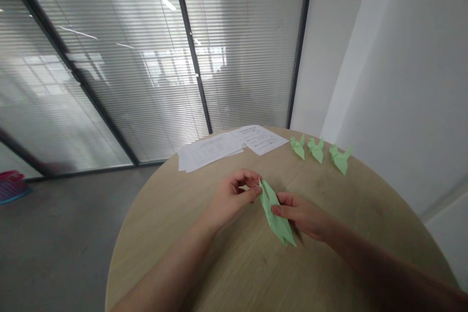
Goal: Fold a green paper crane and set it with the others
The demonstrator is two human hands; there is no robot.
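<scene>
A partly folded piece of green origami paper (272,209), long and pointed at its ends, is held between my two hands above the table. My left hand (239,190) pinches its upper left tip between thumb and fingers. Gripping the right edge near the middle is my right hand (302,214), thumb on top and fingers behind. The lower end of the paper hangs free and splits into points. At the table's far right stand three finished green paper birds: one on the left (298,147), one in the middle (316,149) and one on the right (340,158).
Printed white sheets (215,150) lie overlapping at the far edge of the round wooden table (157,234). Behind it is a glass partition with blinds (248,58); a white wall (409,83) rises at right. A pink and blue basket (13,186) stands on the floor at left.
</scene>
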